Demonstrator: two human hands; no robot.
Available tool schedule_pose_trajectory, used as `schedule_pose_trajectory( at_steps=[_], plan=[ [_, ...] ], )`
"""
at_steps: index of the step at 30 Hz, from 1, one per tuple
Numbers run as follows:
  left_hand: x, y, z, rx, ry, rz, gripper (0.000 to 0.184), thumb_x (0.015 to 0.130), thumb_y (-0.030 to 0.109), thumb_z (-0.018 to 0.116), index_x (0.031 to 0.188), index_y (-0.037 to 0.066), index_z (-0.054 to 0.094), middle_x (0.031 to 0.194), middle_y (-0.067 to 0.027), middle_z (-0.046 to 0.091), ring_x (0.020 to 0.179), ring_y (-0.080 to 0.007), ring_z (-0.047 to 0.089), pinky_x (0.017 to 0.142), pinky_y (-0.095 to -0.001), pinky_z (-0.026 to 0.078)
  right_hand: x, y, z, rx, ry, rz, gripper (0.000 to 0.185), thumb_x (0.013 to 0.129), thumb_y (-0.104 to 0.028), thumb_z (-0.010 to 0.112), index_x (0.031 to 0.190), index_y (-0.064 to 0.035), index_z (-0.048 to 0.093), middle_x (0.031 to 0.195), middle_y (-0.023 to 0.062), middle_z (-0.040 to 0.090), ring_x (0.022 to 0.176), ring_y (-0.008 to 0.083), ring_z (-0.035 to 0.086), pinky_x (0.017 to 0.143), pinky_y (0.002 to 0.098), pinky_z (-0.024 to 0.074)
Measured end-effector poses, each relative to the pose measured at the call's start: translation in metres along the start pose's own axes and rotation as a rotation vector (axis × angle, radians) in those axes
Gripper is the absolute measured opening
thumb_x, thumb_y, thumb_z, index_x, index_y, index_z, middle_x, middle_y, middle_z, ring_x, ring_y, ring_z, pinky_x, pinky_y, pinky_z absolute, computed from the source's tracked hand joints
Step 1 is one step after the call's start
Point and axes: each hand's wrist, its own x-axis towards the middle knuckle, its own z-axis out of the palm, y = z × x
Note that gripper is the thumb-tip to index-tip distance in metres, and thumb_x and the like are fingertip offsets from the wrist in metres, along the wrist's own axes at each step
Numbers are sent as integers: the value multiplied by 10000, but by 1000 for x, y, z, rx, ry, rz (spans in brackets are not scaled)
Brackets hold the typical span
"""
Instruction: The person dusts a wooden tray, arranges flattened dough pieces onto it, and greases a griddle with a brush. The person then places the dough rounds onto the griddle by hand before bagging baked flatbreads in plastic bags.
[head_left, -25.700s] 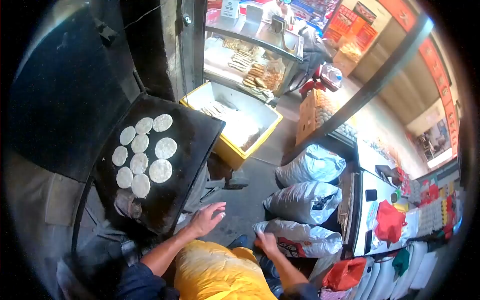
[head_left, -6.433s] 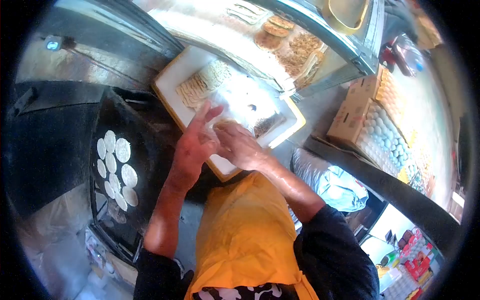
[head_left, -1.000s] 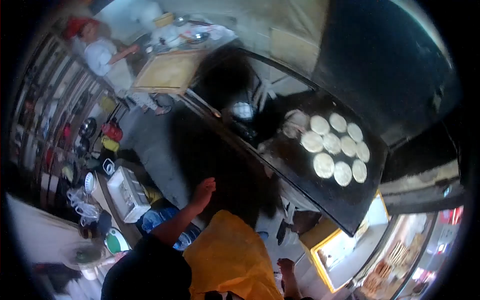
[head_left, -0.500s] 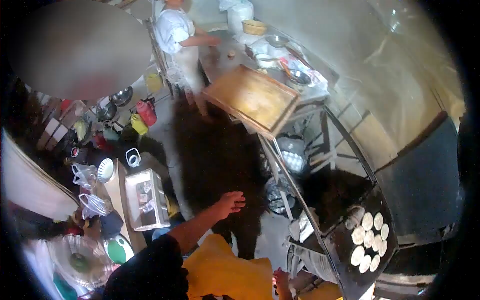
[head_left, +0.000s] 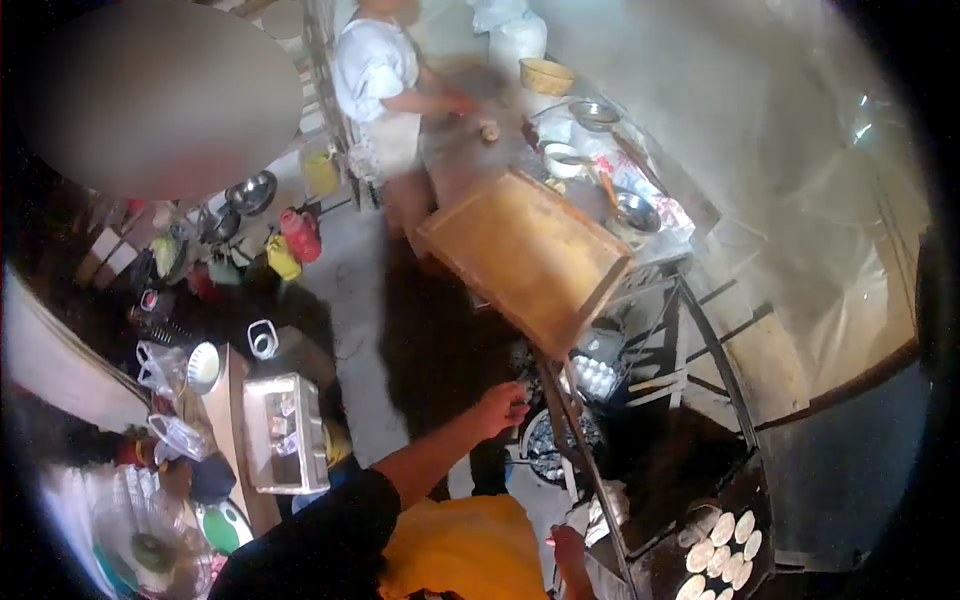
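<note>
My left hand (head_left: 503, 410) is stretched forward over the dark floor, fingers loosely bent and apart, with nothing in it. Ahead of it a shallow wooden tray (head_left: 530, 255) with a pale, floury-looking surface rests at the near end of the worktable. My right hand (head_left: 567, 545) hangs low beside the yellow cloth (head_left: 465, 545) at my front. Its fingers look loosely apart and I see nothing held. To its right, several round flatbreads (head_left: 720, 560) lie on a dark griddle (head_left: 665, 575), partly cut off by the lower frame edge.
Behind the tray, a person in white (head_left: 375, 75) stands at the worktable (head_left: 460, 155), hands near a small dough piece (head_left: 489, 132). Eggs (head_left: 597, 380) sit under the table. A glass-topped box (head_left: 318, 430) and a fan (head_left: 150, 545) stand left. A metal bar (head_left: 600, 480) runs beside me.
My view has shifted, so the tray and person sit farther right and the griddle lower. My left arm reaches closer to the tray and metal bar. Both hands still appear without anything held.
</note>
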Motion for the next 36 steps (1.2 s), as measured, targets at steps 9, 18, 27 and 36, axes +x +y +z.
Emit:
schedule_pose_trajectory(
  at_steps=[9,18,27,36],
  plan=[
    [149,27,55,-81,222,101,506,835,516,717,1178,178,562,1164,-43,542,1039,-215,503,840,-447,452,82,-84,-62,187,69,227,269,956,-246,577,938,5,672,869,89,693,770,184,666,746,340,528],
    [42,47,-68,155,665,359,352,887,316,637,1152,87,603,986,-77,640,853,-233,634,696,-368,530,226,-138,-84,597,128,259,212,997,-327,502,1009,-125,567,765,-14,516,596,125,470,487,276,387],
    [-139,100,-237,132,675,250,380,865,243,623,1149,-8,617,975,-157,675,873,-268,661,742,-415,537,257,-348,53,785,-140,445,523,979,-475,558,1403,-186,461,1224,34,598,1039,176,620,774,395,540],
    [-260,161,-363,297,746,349,236,849,199,618,1011,27,623,848,-104,644,784,-199,645,647,-347,527,253,-416,205,686,-323,190,540,956,-317,626,1421,-94,465,1258,45,606,1123,184,589,885,357,513]
  ],
)
